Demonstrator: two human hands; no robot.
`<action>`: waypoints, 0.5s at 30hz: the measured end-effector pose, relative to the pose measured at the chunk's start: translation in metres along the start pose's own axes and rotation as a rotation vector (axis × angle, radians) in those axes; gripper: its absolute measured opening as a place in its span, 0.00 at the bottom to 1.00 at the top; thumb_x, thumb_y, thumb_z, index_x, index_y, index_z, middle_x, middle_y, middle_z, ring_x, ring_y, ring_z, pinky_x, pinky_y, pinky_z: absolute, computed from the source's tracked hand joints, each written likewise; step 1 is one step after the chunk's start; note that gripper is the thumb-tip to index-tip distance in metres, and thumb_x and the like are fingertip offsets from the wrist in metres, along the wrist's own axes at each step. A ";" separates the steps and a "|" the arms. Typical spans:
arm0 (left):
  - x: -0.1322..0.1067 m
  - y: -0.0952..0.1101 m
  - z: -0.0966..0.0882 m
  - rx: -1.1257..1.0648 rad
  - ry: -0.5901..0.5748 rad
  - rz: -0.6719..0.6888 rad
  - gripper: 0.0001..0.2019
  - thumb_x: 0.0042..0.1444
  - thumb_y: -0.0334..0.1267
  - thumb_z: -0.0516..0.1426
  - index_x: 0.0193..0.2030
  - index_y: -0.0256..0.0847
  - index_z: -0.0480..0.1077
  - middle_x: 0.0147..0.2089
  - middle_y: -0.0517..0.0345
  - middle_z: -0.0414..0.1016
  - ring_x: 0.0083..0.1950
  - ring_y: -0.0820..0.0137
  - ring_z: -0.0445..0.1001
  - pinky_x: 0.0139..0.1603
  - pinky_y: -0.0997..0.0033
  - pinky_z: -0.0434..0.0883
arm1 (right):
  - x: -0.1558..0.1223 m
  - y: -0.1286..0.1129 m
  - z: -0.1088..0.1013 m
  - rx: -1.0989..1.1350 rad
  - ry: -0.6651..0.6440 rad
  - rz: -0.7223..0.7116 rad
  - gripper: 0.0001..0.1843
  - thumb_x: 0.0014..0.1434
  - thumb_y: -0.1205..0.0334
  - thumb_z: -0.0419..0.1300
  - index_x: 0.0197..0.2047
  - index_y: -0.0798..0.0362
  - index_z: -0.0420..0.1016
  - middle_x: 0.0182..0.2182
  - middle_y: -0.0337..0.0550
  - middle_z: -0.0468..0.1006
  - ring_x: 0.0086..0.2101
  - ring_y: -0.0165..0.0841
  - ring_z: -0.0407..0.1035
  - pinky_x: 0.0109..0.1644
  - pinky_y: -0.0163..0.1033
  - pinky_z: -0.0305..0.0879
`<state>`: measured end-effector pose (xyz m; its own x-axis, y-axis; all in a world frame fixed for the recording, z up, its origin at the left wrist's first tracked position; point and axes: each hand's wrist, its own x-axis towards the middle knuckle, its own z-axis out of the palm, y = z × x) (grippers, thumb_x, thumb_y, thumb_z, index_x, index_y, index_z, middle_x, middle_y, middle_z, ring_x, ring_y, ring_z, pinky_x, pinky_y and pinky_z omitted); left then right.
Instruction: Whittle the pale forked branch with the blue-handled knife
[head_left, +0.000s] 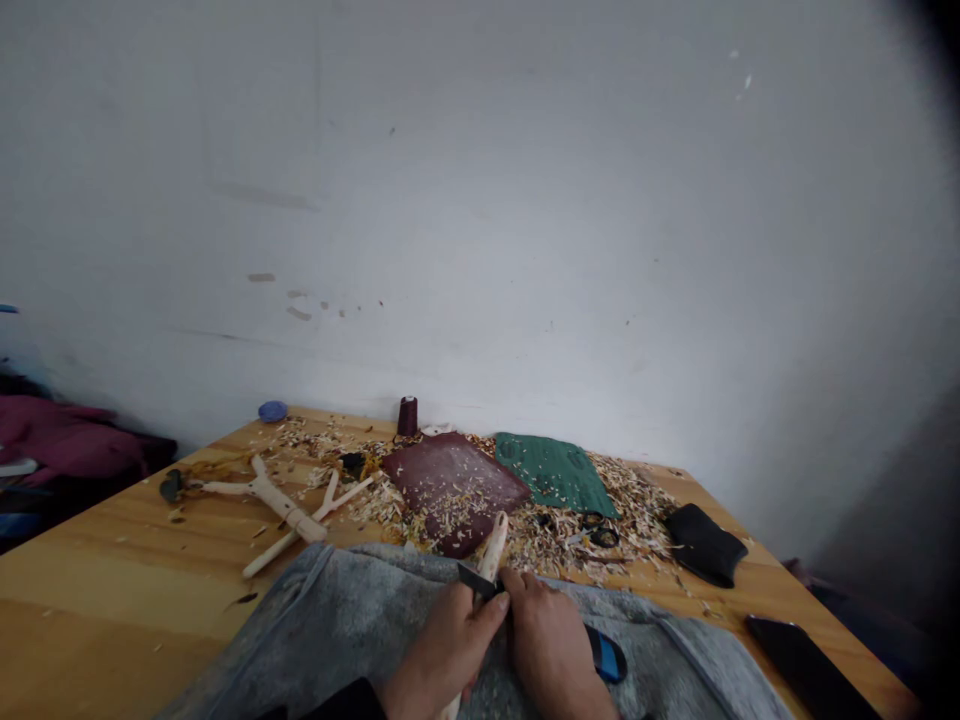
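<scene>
My left hand (pixel 448 642) is wrapped around a peeled wooden stick (pixel 493 546), which points up and away with its tip over the maroon sheet. In my right hand (pixel 553 640) is a utility knife (pixel 607 656) with a black and blue handle, its end showing past my wrist. The dark blade lies across the stick, and my left thumb is close to or against it. Both hands are closed and meet side by side above a grey cloth (pixel 367 605) spread at the table's near edge.
Wood shavings (pixel 637 505) cover much of the wooden table (pixel 97 600), around a maroon sheet (pixel 450 480) and green sheet (pixel 555 470). Forked peeled sticks (pixel 281 505) lie left; scissors (pixel 600 533), a black pad (pixel 705 545) and a phone (pixel 810 665) right. A thread spool (pixel 407 417) stands near the wall.
</scene>
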<state>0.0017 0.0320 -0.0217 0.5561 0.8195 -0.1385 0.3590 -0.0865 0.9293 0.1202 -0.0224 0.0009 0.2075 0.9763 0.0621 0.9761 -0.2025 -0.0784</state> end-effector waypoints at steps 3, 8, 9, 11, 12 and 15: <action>0.000 -0.001 0.000 -0.042 -0.020 -0.020 0.18 0.57 0.55 0.49 0.31 0.42 0.67 0.11 0.69 0.55 0.12 0.73 0.57 0.15 0.73 0.53 | -0.001 -0.001 -0.002 0.014 -0.005 -0.010 0.23 0.60 0.77 0.45 0.53 0.51 0.70 0.40 0.47 0.79 0.39 0.37 0.75 0.38 0.36 0.65; -0.002 0.004 0.000 -0.071 0.004 -0.051 0.16 0.56 0.54 0.51 0.28 0.44 0.65 0.12 0.68 0.56 0.12 0.74 0.57 0.16 0.74 0.53 | 0.000 -0.001 0.000 -0.012 -0.008 0.014 0.24 0.60 0.76 0.45 0.55 0.51 0.68 0.39 0.48 0.79 0.38 0.37 0.75 0.38 0.37 0.65; -0.003 0.005 0.000 -0.075 0.005 -0.054 0.16 0.56 0.54 0.51 0.27 0.44 0.65 0.12 0.68 0.55 0.12 0.74 0.56 0.15 0.74 0.52 | 0.000 -0.001 0.001 -0.022 -0.003 0.017 0.24 0.60 0.77 0.45 0.55 0.51 0.68 0.39 0.48 0.79 0.38 0.38 0.75 0.38 0.37 0.65; -0.004 0.007 0.000 -0.067 0.005 -0.059 0.17 0.56 0.54 0.51 0.27 0.44 0.64 0.11 0.69 0.55 0.11 0.75 0.56 0.14 0.75 0.51 | 0.000 -0.001 0.002 -0.038 0.000 0.021 0.25 0.60 0.77 0.45 0.56 0.51 0.68 0.39 0.48 0.78 0.38 0.38 0.75 0.39 0.37 0.66; -0.005 0.007 0.000 -0.058 0.003 -0.060 0.17 0.56 0.55 0.51 0.28 0.43 0.64 0.11 0.69 0.54 0.11 0.75 0.56 0.13 0.75 0.51 | -0.001 -0.001 0.002 -0.046 0.001 0.024 0.25 0.60 0.77 0.44 0.56 0.51 0.68 0.39 0.49 0.78 0.38 0.38 0.75 0.39 0.38 0.66; -0.005 0.009 0.000 -0.017 0.002 -0.055 0.17 0.57 0.54 0.49 0.29 0.43 0.64 0.10 0.69 0.55 0.11 0.74 0.56 0.13 0.76 0.52 | -0.001 -0.003 0.002 -0.072 -0.002 0.029 0.25 0.60 0.77 0.44 0.57 0.51 0.67 0.39 0.49 0.78 0.39 0.38 0.74 0.40 0.38 0.65</action>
<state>0.0023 0.0269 -0.0124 0.5342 0.8241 -0.1884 0.3762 -0.0321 0.9260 0.1173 -0.0231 -0.0010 0.2355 0.9701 0.0589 0.9719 -0.2354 -0.0080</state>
